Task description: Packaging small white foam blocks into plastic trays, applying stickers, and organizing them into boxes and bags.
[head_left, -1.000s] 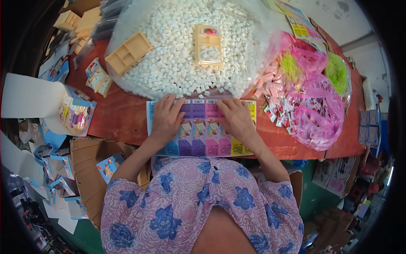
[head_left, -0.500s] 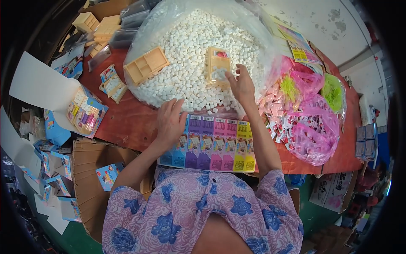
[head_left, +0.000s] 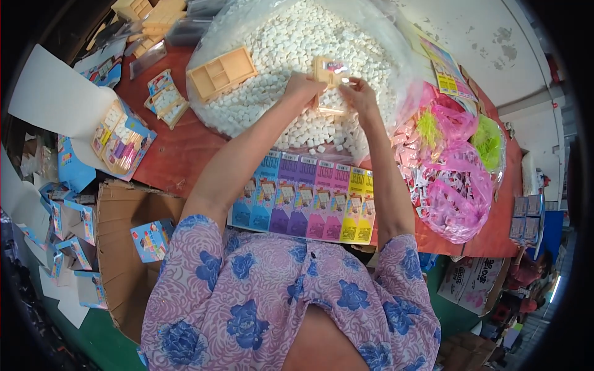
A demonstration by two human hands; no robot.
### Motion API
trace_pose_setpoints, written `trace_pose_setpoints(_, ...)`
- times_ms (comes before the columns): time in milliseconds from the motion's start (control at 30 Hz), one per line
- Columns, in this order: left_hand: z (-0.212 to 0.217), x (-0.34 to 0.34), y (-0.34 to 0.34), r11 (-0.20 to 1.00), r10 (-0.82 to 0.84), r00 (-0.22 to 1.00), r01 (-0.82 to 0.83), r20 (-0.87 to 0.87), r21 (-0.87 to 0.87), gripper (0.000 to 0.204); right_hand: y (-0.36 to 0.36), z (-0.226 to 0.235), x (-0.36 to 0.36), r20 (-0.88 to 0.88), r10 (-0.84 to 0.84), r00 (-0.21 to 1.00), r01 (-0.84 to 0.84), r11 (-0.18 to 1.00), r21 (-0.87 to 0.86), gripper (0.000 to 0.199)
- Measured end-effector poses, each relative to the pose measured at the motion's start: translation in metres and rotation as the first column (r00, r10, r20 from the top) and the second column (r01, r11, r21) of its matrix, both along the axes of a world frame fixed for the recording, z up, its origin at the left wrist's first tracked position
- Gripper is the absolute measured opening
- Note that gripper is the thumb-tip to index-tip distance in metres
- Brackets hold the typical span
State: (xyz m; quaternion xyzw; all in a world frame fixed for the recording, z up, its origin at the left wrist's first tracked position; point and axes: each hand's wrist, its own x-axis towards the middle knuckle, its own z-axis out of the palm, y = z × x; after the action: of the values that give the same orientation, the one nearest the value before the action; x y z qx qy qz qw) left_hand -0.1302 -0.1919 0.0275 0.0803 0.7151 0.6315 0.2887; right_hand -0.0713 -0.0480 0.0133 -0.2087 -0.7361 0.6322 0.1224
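Both your hands are at the tan compartment tray (head_left: 324, 69) in the upper middle of the frame, which lies on the heap of small white cubes (head_left: 272, 43) inside the large clear plastic bag (head_left: 408, 52). Your left hand (head_left: 302, 88) is at the tray's left edge with its fingers curled in; their tips are hidden, so you cannot tell how firmly they grip. Your right hand (head_left: 360, 98) is at the tray's right side, thumb and fingers drawn close together, though whether they have hold of anything is too small to tell. A red and white packet (head_left: 335, 65) shows in the tray's upper part. A second tan tray (head_left: 224, 73) rests tilted at upper left, on the left side of the heap. Below your forearms, in the middle of the frame, a sheet of printed cards (head_left: 303, 196) in blue, purple, pink and yellow lies on the red bench (head_left: 185, 157). At right of the frame sit a pink plastic bag (head_left: 459, 216) and bright green shreds (head_left: 487, 143); at left, an opened blue box (head_left: 139, 154) has its white lid raised.
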Motion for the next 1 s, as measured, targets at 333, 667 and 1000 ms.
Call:
trace_pose_setpoints(333,0.013,0.010,-0.008,0.836,-0.128,0.967,-0.013,0.219,0.549,0.032,-0.024,0.026,0.003,-0.160,0.043,0.986,-0.030,0.996,0.082,0.034)
trace_pose_setpoints(667,-0.004,0.024,-0.150,0.730,0.323,0.929,-0.365,0.178,0.578,0.032,-0.143,0.008,0.065,-0.253,0.399,0.881,-0.086,0.662,0.745,0.015)
trace_pose_setpoints(1000,-0.030,0.096,-0.217,0.697,0.337,0.870,-0.487,0.359,0.526,0.039,-0.173,-0.016,0.072,0.132,0.564,0.815,-0.388,0.362,0.847,0.024)
